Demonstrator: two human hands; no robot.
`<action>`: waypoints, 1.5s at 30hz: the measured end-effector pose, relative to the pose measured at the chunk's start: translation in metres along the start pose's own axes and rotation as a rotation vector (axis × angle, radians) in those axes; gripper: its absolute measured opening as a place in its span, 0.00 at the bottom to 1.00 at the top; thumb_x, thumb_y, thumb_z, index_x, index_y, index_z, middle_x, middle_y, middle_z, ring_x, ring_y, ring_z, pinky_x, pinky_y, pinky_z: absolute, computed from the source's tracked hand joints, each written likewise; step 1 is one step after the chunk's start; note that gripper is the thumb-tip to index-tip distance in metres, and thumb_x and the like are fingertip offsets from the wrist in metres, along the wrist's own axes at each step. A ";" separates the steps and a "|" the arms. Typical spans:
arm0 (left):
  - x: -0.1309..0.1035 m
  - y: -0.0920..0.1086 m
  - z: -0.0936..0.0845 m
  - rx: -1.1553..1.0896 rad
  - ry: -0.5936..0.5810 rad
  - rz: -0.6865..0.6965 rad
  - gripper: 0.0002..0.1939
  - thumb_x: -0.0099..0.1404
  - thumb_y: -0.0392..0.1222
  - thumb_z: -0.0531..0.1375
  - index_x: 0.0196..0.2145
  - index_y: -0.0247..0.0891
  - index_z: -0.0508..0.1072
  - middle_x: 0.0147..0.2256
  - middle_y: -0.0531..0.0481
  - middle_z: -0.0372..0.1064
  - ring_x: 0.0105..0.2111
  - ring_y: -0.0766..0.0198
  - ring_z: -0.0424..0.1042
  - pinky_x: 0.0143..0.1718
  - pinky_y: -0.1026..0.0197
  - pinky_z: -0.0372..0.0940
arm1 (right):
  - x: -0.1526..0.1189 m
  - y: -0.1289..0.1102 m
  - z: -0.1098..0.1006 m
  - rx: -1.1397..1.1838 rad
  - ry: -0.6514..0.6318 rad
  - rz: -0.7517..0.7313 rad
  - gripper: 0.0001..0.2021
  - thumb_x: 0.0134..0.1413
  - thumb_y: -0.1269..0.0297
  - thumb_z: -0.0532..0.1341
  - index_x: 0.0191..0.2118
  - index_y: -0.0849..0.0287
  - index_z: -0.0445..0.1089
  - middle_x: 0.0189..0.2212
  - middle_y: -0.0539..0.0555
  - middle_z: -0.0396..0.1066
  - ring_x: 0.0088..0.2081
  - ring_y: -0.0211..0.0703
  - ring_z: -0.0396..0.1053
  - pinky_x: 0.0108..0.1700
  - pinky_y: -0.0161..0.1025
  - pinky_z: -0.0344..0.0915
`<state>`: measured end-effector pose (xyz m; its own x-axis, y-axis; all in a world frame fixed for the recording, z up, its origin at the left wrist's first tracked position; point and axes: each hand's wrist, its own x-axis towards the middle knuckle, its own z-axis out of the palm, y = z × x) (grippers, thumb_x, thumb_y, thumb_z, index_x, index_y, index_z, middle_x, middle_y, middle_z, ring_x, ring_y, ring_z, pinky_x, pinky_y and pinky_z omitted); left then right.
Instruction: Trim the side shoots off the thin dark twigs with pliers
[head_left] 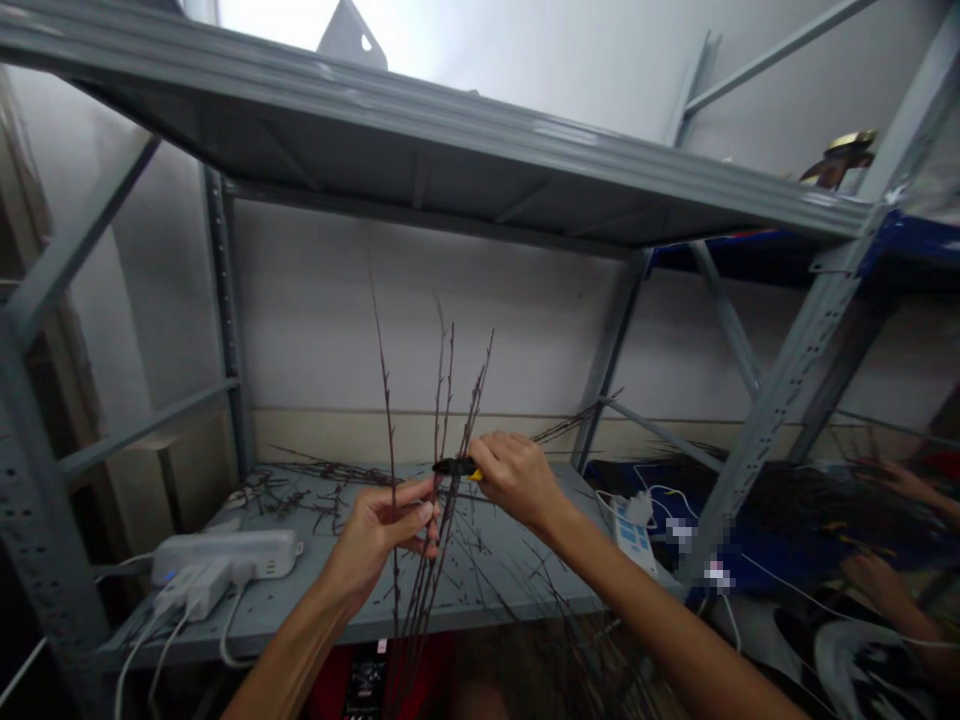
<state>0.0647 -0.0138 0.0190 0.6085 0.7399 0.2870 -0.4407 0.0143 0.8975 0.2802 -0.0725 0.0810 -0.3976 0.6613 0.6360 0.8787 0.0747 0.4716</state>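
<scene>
My left hand [379, 525] is closed around several thin, dark budded branches [388, 420] that stand upright in front of me. Gripped in my right hand [517, 475] is a pair of cutting pliers [453, 467] with black jaws and yellow showing at the handle. The jaws lie at the stems just above my left fingertips; whether they are closed on a stem I cannot tell. Cut twig pieces [277, 500] litter the grey shelf [315, 600] behind my hands, and the branches' lower ends hang below its front edge.
A white power strip [232, 555] with plugs and cables sits on the left, another power strip [634, 540] on the right. A grey upper shelf [420, 130] runs overhead between metal posts. Beyond the right post, another person's hands [904, 485] are beside dark branches.
</scene>
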 end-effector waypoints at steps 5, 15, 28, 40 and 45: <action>-0.001 -0.007 0.001 -0.032 0.102 -0.022 0.24 0.52 0.46 0.75 0.47 0.40 0.83 0.32 0.47 0.73 0.29 0.62 0.70 0.31 0.51 0.77 | -0.003 -0.019 0.001 0.343 -0.010 0.360 0.04 0.56 0.74 0.60 0.33 0.58 0.69 0.27 0.50 0.73 0.28 0.41 0.67 0.31 0.37 0.53; -0.014 -0.034 -0.002 -0.066 0.091 -0.062 0.25 0.54 0.49 0.74 0.49 0.38 0.82 0.35 0.44 0.75 0.29 0.60 0.73 0.30 0.49 0.78 | 0.016 -0.058 -0.025 1.193 0.218 0.806 0.14 0.53 0.56 0.68 0.41 0.58 0.72 0.34 0.50 0.74 0.25 0.35 0.62 0.29 0.35 0.62; 0.002 -0.010 0.015 -0.057 0.188 0.076 0.20 0.61 0.53 0.69 0.43 0.33 0.83 0.35 0.44 0.75 0.25 0.65 0.72 0.29 0.58 0.74 | 0.020 -0.060 -0.012 1.203 0.196 0.817 0.13 0.54 0.56 0.67 0.40 0.59 0.70 0.30 0.49 0.70 0.25 0.37 0.63 0.28 0.34 0.61; 0.027 -0.003 0.041 -0.198 0.250 0.128 0.22 0.62 0.57 0.67 0.42 0.34 0.79 0.27 0.53 0.65 0.20 0.74 0.50 0.14 0.75 0.44 | 0.009 -0.031 -0.005 0.915 0.131 0.775 0.06 0.58 0.61 0.62 0.37 0.57 0.71 0.32 0.51 0.75 0.32 0.44 0.71 0.37 0.38 0.65; 0.027 0.001 0.047 -0.164 0.219 0.117 0.20 0.62 0.54 0.68 0.42 0.33 0.80 0.28 0.53 0.63 0.22 0.73 0.50 0.16 0.74 0.43 | -0.001 -0.021 -0.009 0.577 0.108 0.667 0.08 0.62 0.60 0.61 0.44 0.58 0.71 0.38 0.56 0.76 0.40 0.51 0.74 0.44 0.43 0.66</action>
<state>0.1116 -0.0256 0.0430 0.3985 0.8700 0.2902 -0.6111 0.0159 0.7914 0.2601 -0.0820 0.0761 0.2472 0.6296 0.7366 0.9213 0.0828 -0.3800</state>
